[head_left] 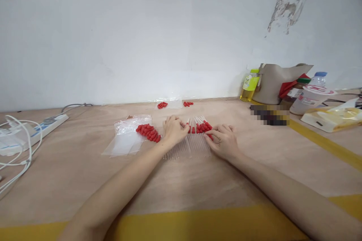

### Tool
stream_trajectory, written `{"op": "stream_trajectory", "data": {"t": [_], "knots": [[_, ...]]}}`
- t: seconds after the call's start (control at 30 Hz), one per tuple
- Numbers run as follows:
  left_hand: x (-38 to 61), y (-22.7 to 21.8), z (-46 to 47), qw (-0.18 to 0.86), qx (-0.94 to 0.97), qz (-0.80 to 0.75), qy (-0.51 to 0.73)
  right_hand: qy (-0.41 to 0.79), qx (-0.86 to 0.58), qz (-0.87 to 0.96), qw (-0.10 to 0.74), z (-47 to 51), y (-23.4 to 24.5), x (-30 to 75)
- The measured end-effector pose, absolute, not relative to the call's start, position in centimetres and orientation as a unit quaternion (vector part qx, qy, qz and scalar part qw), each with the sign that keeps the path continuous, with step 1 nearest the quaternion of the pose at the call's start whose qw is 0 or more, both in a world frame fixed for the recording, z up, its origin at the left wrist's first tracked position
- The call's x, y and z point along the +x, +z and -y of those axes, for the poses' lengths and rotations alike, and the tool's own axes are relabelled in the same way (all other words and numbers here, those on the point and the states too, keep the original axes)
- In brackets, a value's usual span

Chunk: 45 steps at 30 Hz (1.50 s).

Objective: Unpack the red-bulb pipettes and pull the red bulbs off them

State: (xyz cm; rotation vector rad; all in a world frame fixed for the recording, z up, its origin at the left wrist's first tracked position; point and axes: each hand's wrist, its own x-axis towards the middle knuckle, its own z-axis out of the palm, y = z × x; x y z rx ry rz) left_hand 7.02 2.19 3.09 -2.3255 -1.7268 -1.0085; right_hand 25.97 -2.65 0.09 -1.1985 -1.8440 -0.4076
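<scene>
A row of clear glass droppers with red rubber bulbs [198, 131] lies on the wooden table [85, 173] in front of me. My left hand [174, 130] rests on the left end of the row, fingers curled and pinching at a red bulb. My right hand [223, 141] lies on the right end, fingers bent and pinched on a dropper. A heap of loose red bulbs [148, 132] sits just left of my left hand, beside clear plastic bags [126, 137].
Two small clusters of red bulbs [175, 104] and a plastic bag lie by the wall. A white power strip with cables [31, 133] is at the left. At the right stand a yellow bottle [250, 84], a beige bag [278, 83], water bottles and a packet. Yellow tape marks the table.
</scene>
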Motion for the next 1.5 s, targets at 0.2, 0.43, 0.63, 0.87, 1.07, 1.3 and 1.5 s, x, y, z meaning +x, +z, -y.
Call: {"op": "stream_trajectory", "data": {"t": [0.2, 0.43, 0.63, 0.87, 1.07, 1.3, 1.5], "knots": [[-0.6, 2.9, 2.2, 0.107, -0.819, 0.434, -0.359, -0.178, -0.402, 0.794, 0.419, 3.0, 0.4, 25.2], [-2.2, 1.3, 4.2, 0.26, -0.851, 0.3, -0.345, -0.188, -0.309, 0.878, 0.313, 4.3, 0.3, 23.3], [-1.4, 0.8, 4.2, 0.287, -0.831, 0.272, -0.391, -0.184, -0.292, 0.872, 0.347, 4.1, -0.4, 22.9], [0.0, 1.3, 5.2, 0.223, -0.854, 0.294, -0.368, -0.197, -0.286, 0.859, 0.376, 4.1, -0.7, 22.2], [0.4, 1.1, 4.8, 0.181, -0.889, 0.273, -0.318, -0.184, -0.273, 0.871, 0.366, 4.5, -0.8, 21.9], [0.1, 1.3, 5.4, 0.2, -0.894, 0.266, -0.3, -0.181, -0.265, 0.882, 0.345, 5.2, -0.2, 22.2], [0.4, 1.5, 5.7, 0.216, -0.903, 0.244, -0.279, -0.178, -0.25, 0.884, 0.354, 5.5, -0.4, 22.4]]}}
